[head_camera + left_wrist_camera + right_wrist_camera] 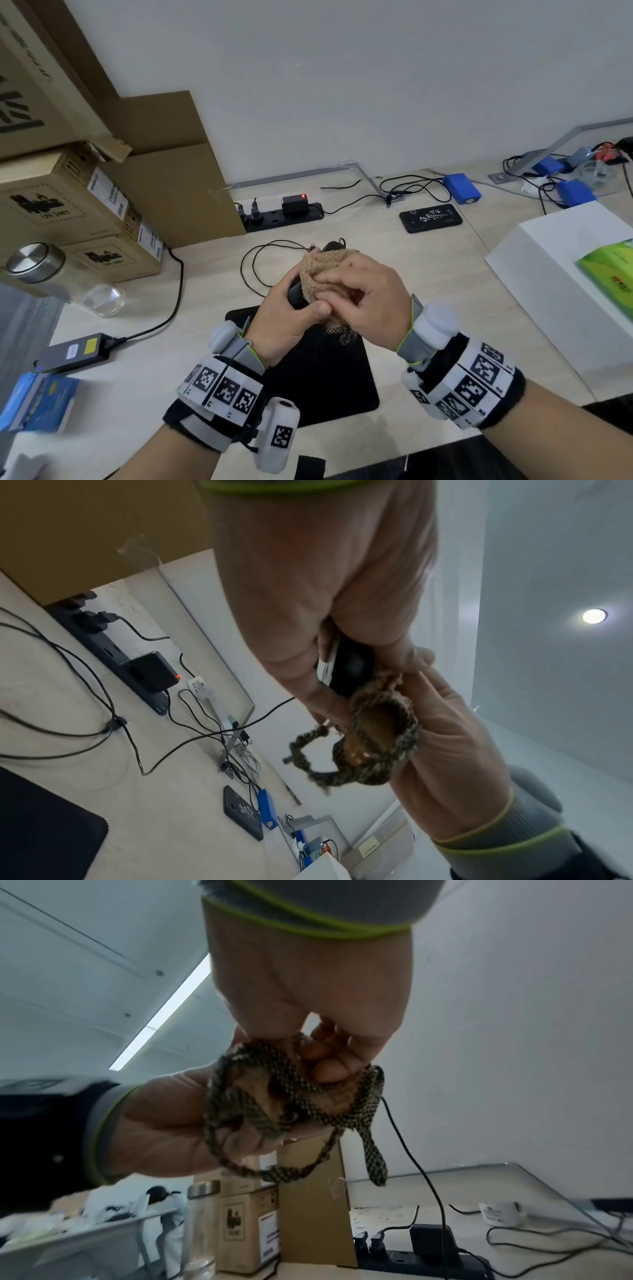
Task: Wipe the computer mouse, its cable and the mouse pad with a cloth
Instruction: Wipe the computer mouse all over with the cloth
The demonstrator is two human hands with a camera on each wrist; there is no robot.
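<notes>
Mouse pad, frame centre-bottom, partly hidden by both wrists. Left hand grips mouse, held above the pad, mostly covered. Right hand fingers curl on cloth, pressed to mouse. Cable loops on desk behind.

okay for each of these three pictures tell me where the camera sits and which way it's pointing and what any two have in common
Head: worn on the head, facing forward and down at the beige desk; both wrists, left hand and right hand show.
Left wrist: looks along the left palm at the black computer mouse.
Right wrist: looks along the right hand, tilted up toward wall and ceiling.
Shared: all three show the fuzzy tan cloth and the black power strip.
</notes>
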